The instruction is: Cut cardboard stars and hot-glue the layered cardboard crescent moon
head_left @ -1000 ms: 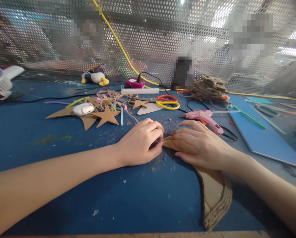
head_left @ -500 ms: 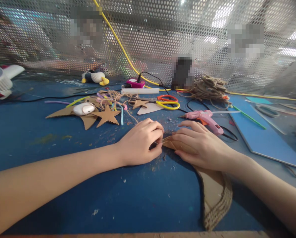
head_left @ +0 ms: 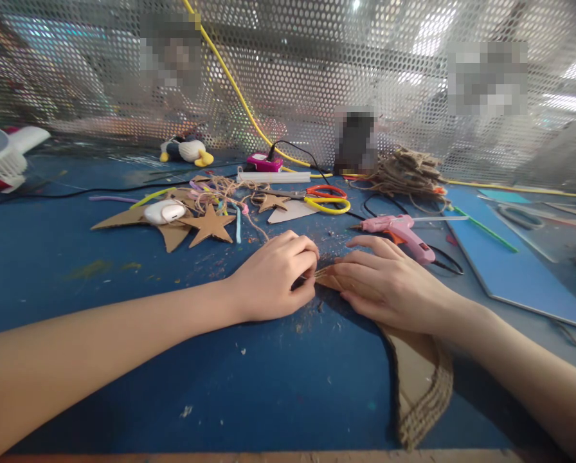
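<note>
A curved, crescent-like piece of cardboard (head_left: 411, 366) lies on the blue table, its outer edge wrapped in rows of brown twine (head_left: 430, 402). My right hand (head_left: 389, 280) rests over its upper part, fingers on top and thumb along the near side, holding it. At the pointed tip, my left hand (head_left: 288, 273) is closed, thumb and fingers pinching thin tan strands of twine (head_left: 321, 274). What lies inside the left fingers is mostly hidden. Just beyond my right hand is a pink hot glue gun (head_left: 396, 230), with a clear glue stick in its back.
Scissors (head_left: 329, 199), cardboard stars (head_left: 209, 225), a white earbud case (head_left: 164, 211) and tangled twine lie behind my hands. A twine bundle (head_left: 408, 173) sits farther back. At right is a blue board (head_left: 519, 257). A perforated metal screen (head_left: 288, 71) stands behind, people beyond it.
Almost nothing differs. Both hands keep their hold at the cardboard tip, and the view has shifted very slightly.
</note>
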`<state>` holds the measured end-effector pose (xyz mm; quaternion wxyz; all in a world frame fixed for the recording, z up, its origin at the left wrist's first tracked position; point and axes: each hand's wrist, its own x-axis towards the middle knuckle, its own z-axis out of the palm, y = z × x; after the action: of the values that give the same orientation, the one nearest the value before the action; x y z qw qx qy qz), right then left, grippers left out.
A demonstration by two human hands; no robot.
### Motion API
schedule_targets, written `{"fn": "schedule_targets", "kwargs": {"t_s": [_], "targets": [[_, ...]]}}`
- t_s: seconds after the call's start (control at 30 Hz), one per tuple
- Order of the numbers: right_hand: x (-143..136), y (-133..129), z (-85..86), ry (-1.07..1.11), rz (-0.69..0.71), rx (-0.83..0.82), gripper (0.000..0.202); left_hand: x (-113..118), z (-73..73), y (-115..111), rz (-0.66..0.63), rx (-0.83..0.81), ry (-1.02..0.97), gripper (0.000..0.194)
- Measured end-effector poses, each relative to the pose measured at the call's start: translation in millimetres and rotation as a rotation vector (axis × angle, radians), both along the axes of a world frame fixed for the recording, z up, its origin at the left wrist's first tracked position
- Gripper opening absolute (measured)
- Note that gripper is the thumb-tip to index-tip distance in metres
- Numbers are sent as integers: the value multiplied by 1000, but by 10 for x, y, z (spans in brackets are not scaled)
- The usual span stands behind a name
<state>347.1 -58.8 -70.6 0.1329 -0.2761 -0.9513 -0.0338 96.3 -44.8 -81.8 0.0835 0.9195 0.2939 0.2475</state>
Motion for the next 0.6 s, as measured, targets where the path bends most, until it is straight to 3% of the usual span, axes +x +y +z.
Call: {"fn": "schedule_targets", "kwargs": {"t_s": [0.6], "targets": [[-33,-28,22,4,-4,-14,38,1,3,1,3,-6,5,12]]}}
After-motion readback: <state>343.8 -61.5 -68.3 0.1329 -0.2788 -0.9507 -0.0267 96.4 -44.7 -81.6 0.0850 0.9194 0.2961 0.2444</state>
